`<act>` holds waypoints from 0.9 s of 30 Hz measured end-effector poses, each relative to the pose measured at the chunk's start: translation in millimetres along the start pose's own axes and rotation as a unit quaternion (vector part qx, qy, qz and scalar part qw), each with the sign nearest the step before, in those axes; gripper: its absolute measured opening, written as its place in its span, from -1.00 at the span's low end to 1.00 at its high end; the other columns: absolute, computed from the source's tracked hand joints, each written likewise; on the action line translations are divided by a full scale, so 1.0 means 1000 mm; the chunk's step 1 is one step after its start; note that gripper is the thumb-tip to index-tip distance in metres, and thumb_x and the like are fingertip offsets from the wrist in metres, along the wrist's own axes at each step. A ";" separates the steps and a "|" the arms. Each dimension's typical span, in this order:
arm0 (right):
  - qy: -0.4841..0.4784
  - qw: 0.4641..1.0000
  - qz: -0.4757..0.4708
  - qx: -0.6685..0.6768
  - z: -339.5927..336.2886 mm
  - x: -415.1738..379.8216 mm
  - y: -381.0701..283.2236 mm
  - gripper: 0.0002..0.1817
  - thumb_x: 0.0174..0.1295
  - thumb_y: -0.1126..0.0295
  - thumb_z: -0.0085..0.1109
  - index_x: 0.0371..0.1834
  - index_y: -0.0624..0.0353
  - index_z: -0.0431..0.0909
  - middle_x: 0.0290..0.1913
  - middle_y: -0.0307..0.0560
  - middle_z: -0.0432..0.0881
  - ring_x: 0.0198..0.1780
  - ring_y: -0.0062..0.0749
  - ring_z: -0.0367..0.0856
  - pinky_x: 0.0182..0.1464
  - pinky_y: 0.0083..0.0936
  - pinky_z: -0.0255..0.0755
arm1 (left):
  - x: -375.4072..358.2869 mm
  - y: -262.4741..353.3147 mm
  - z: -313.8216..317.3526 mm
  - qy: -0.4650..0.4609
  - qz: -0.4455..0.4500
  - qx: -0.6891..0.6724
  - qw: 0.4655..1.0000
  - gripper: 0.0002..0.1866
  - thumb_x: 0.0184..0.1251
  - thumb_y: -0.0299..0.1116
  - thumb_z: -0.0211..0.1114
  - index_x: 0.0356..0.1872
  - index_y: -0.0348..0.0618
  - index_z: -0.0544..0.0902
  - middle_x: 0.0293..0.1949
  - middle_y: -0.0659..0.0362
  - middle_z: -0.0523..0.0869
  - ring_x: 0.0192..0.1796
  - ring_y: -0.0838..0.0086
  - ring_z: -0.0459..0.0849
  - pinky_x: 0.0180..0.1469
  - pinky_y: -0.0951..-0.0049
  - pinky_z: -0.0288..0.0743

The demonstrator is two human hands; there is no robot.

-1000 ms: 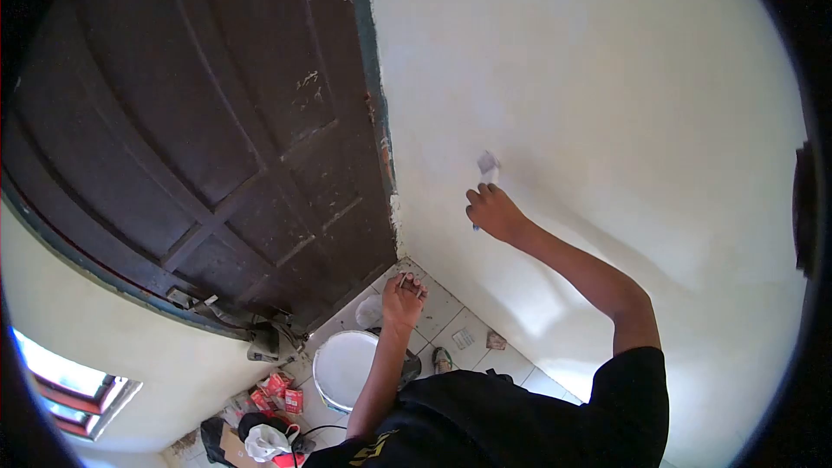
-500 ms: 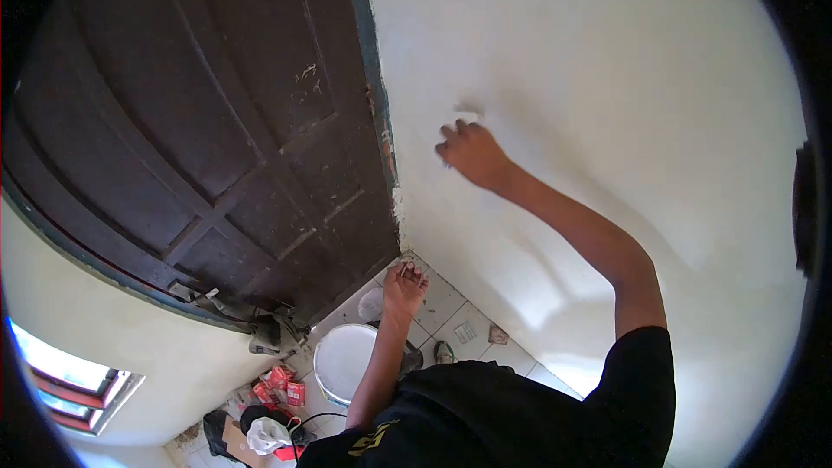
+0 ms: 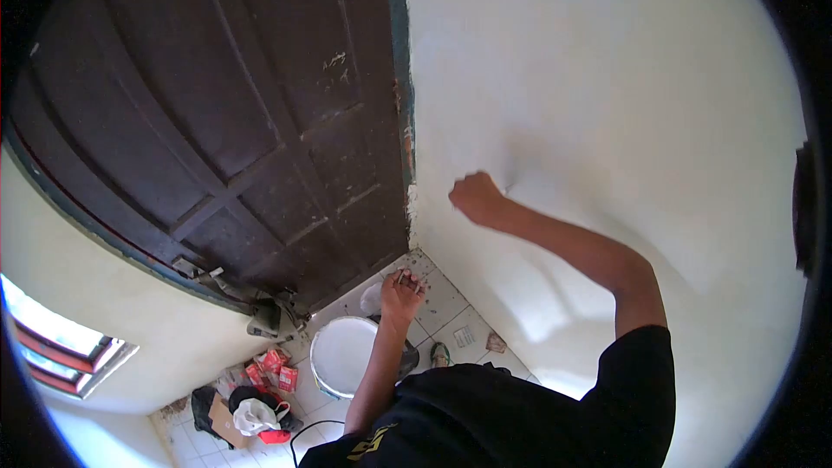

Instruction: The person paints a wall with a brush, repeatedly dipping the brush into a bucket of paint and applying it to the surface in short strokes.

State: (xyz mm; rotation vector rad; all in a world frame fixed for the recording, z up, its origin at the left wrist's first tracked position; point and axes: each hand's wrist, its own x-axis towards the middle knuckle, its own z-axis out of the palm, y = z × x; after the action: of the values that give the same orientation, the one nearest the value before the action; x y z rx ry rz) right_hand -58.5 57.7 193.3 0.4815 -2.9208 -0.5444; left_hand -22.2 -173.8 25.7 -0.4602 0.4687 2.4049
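My right hand is closed in a fist close to the off-white wall. What it grips is hidden behind the fingers; a small pale edge shows by the wrist. Lower down, my left hand is held palm up with the fingers curled inward. Whatever lies in those fingers is too small to make out. Beneath the left forearm stands a round white bucket on the tiled floor.
A dark brown panelled door meets the wall at the left. Red boxes, a white cloth or bag and a black cable lie on the floor. A red-framed window is at the lower left.
My right hand has moved down along the wall and turned at the wrist; the pale edge above its fingers is gone from there. My left hand stays nearly in place. The view has shifted slightly.
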 end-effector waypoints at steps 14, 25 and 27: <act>0.058 0.977 -0.058 -0.199 0.026 0.063 0.028 -0.96 -0.16 0.38 0.22 -0.68 0.01 0.61 -0.54 -0.19 0.54 -0.37 -0.36 0.55 -0.38 -0.44 0.33 | -0.002 0.001 -0.041 0.037 0.056 -0.060 0.996 -0.92 0.24 -0.33 0.07 -0.37 -0.04 0.50 -0.43 0.29 0.54 -0.32 0.43 0.51 -0.14 0.30 0.39; 0.149 0.949 0.208 0.184 0.005 -0.026 -0.031 -0.94 -0.12 0.45 0.23 -0.60 0.20 0.61 -0.45 -0.08 0.62 -0.34 -0.28 0.62 -0.34 -0.26 0.49 | -0.031 0.045 -0.066 -0.020 0.074 -0.052 0.996 -0.89 0.29 -0.32 0.06 -0.28 -0.05 0.53 -0.36 0.26 0.58 -0.25 0.45 0.53 -0.10 0.32 0.38; 0.169 0.912 0.246 0.281 0.022 -0.044 -0.052 -0.96 -0.08 0.55 0.18 -0.53 0.22 0.61 -0.44 -0.12 0.63 -0.32 -0.39 0.63 -0.32 -0.35 0.52 | -0.040 0.056 -0.069 -0.023 0.077 -0.046 0.996 -0.85 0.31 -0.30 0.06 -0.19 -0.05 0.54 -0.35 0.28 0.58 -0.25 0.46 0.53 -0.09 0.32 0.38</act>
State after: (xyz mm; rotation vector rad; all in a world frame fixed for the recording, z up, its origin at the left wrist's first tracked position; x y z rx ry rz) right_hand -6.4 33.4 150.9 -0.1200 -2.6555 0.4158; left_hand -14.7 -266.0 -5.0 -0.4200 0.3865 2.5888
